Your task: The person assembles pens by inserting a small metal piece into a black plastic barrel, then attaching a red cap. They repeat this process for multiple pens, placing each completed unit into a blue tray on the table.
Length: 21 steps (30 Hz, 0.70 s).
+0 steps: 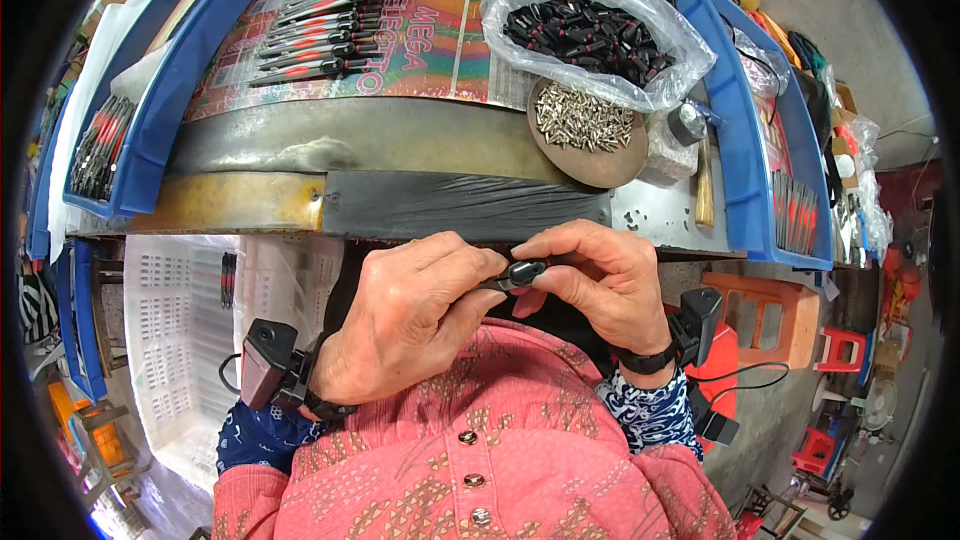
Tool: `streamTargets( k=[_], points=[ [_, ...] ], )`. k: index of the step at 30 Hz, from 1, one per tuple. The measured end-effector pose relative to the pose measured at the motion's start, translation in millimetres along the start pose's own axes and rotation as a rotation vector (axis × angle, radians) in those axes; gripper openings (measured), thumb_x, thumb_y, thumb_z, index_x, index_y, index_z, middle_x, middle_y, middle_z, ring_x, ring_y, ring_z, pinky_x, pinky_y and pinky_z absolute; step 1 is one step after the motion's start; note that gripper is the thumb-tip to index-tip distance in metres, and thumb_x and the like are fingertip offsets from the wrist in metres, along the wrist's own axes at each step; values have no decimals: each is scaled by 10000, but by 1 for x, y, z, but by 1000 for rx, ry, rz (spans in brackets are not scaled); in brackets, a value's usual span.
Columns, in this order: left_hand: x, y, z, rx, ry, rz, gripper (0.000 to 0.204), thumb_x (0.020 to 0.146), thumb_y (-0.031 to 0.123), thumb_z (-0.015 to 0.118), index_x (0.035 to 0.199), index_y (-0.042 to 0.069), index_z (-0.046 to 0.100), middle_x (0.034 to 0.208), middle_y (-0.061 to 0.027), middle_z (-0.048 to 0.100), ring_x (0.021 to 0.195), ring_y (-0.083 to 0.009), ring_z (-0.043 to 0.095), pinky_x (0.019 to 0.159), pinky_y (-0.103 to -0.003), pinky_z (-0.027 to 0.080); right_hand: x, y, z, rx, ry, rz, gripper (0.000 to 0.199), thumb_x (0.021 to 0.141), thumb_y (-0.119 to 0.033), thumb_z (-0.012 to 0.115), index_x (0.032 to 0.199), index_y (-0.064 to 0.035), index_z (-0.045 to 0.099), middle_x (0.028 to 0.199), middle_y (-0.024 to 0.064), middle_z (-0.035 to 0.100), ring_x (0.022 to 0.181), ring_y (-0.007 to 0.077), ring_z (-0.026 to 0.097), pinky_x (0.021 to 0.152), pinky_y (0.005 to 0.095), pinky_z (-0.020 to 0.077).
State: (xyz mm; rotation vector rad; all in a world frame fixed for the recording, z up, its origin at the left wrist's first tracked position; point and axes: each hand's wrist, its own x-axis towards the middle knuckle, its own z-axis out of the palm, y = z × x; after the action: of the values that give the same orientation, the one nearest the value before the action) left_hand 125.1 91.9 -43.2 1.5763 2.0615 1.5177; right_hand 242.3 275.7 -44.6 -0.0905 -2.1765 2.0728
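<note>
The black part (525, 272) sits between the two hands, in front of the near edge of the worktop (420, 135) and over the person's lap. The fingers cover much of it, so its full outline and any joined piece cannot be made out. The grip of the left hand (415, 310) is closed, thumb and fingertips pinching one end of the part; the grip of the right hand (600, 285) is likewise closed, thumb and index finger pressing its other end. The right hand's remaining fingers are partly concealed. On the worktop, the row of red-and-black tools (320, 50) runs out of view at the upper edge; its members overlap and cannot be counted reliably. Counted items: one open clear bag (685, 65) containing black pieces (585, 40), too heaped to number; one round dish (605, 170) bearing small metal pieces (585, 120), also uncountable; one wooden-handled brush (704, 190), just beside the right bin. Two blue bins flank these items: the left bin (150, 165), cut off at the upper edge, and the right bin (745, 140); each contains a tightly packed group of tools. One white crate (180, 340) stands below the worktop at left, partly hidden by the left forearm.
</note>
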Motion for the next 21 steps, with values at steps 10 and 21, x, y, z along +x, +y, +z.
streamTargets(
  k=[10, 21],
  points=[
    [-8, -2, 6, -22, -12, -15, 230, 735, -23, 731, 950, -11, 652, 756, -142, 596, 653, -321, 614, 565, -385, 491, -5, 7, 2, -227, -71, -75, 224, 915, -35, 664, 1113, 66, 639, 984, 116, 671, 839, 184, 714, 727, 263, 581],
    [-18, -6, 11, 64, 10, -35, 253, 721, 1, 754, 950, 0, 647, 772, -135, 614, 667, -314, 625, 580, -380, 508, -12, 22, 21, -364, 105, -220, 223, 894, -70, 695, 1084, 42, 662, 987, 139, 698, 820, 192, 713, 709, 274, 570]
  ],
)
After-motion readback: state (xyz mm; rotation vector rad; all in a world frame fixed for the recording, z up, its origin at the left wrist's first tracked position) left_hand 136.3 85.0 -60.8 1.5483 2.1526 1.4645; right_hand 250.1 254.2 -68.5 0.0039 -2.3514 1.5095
